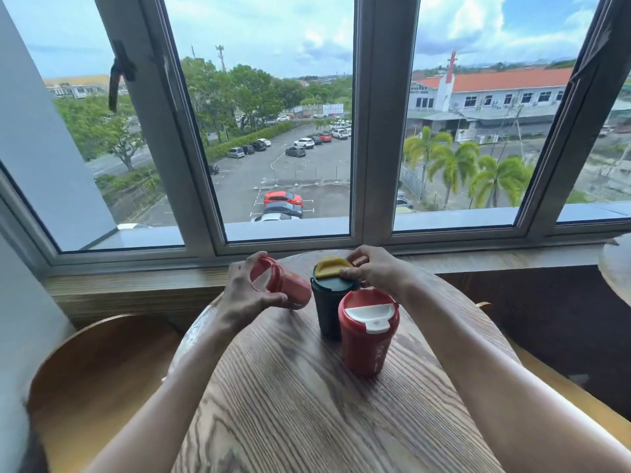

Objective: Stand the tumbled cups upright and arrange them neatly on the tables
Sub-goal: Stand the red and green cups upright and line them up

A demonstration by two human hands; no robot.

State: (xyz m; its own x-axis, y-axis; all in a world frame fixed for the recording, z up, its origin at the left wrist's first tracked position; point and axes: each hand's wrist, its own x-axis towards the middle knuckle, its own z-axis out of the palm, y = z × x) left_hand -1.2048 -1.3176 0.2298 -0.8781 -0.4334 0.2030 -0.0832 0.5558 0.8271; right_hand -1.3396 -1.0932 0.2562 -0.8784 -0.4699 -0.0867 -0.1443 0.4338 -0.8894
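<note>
Three lidded cups are on a round wooden table. A red cup with a white lid stands upright near the middle. Just behind it stands a dark green cup with a yellow lid; my right hand grips its lid rim from the right. To the left, a second red cup is tilted on its side, lid end toward the left, held by my left hand around its top.
A wooden window sill runs behind the table under large windows. A round wooden stool or chair seat is at the lower left. The edge of another round table shows at the far right.
</note>
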